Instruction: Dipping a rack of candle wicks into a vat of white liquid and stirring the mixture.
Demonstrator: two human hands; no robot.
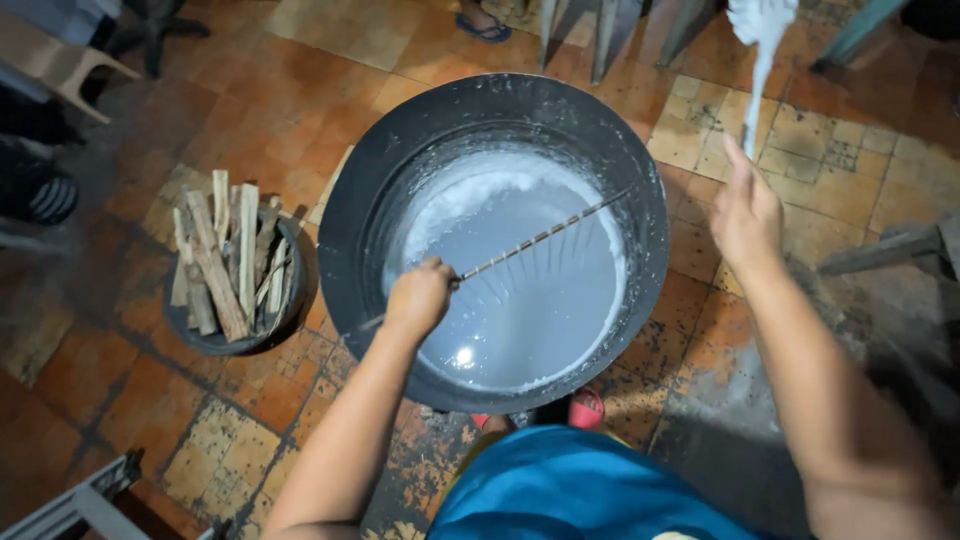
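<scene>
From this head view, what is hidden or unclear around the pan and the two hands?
- Rod held by left hand: near end hidden inside the fist.
- White strand above right hand: top cut off by the frame's upper edge; the grip is hidden behind the hand's back.
- Big dark pan: bottom hidden under cloudy white liquid.
- Basin of firewood: its contents below the sticks hidden.

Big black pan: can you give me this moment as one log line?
left hand: grips thin stick over milky liquid | right hand: raised, holding white strand | pan: on tiled floor | firewood basin: beside pan
</scene>
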